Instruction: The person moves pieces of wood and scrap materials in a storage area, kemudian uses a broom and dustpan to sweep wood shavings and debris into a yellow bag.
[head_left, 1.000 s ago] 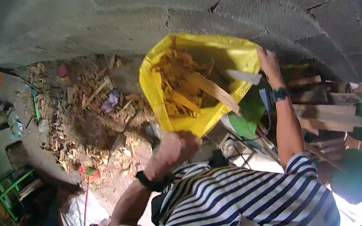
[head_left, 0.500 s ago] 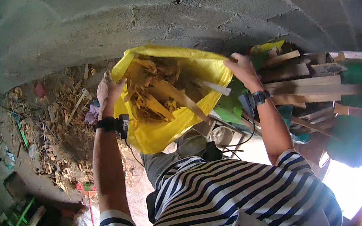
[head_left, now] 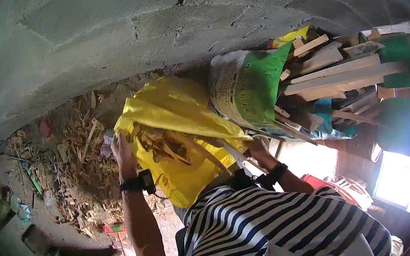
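Note:
A yellow woven sack [head_left: 172, 98] hangs in front of me, its mouth turned toward me and partly folded over at the top. Dry brown bark and wood shavings [head_left: 163, 147] show inside, along with a pale wooden strip [head_left: 206, 154] that reaches to the lower rim. At the sack's left edge, my left hand [head_left: 123, 152] is closed on the rim. My right hand [head_left: 260, 154] is closed on the opposite corner, lower and nearer my body. The sack's underside is hidden.
Wood chips and bark [head_left: 71, 162] litter the floor at left, beside a grey block wall [head_left: 114, 41]. On the right lies a green-and-white sack [head_left: 249, 85] with several boards [head_left: 344, 74] by its mouth. Green round containers [head_left: 402, 61] stand farther right.
My right hand has come down and inward with its side of the sack. The sack's mouth has narrowed, its upper rim folding over. More of the green-and-white sack shows.

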{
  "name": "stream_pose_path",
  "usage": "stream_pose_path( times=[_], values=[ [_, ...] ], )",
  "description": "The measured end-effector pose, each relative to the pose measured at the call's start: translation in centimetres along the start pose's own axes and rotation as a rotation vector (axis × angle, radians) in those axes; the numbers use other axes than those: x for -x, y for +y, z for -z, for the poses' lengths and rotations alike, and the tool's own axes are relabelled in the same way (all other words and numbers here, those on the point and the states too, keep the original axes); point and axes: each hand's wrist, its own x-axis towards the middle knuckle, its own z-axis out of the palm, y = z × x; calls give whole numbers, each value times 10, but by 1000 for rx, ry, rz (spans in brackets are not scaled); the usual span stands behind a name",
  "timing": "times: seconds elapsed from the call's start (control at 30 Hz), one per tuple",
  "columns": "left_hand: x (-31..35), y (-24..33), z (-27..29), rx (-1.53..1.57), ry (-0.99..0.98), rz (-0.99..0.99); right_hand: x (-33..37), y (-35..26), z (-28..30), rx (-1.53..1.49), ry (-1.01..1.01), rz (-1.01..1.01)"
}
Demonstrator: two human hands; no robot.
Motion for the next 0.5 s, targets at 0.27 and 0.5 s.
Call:
stream_pose_path(
  times=[0.27, 0.5],
  values=[
    [-33, 29, 50, 179, -161, 436, -28, 33, -29, -103, -8, 615],
    [-64, 211, 64, 164, -97, 119, 48, -169, 109, 822, 708, 1224]
  ],
)
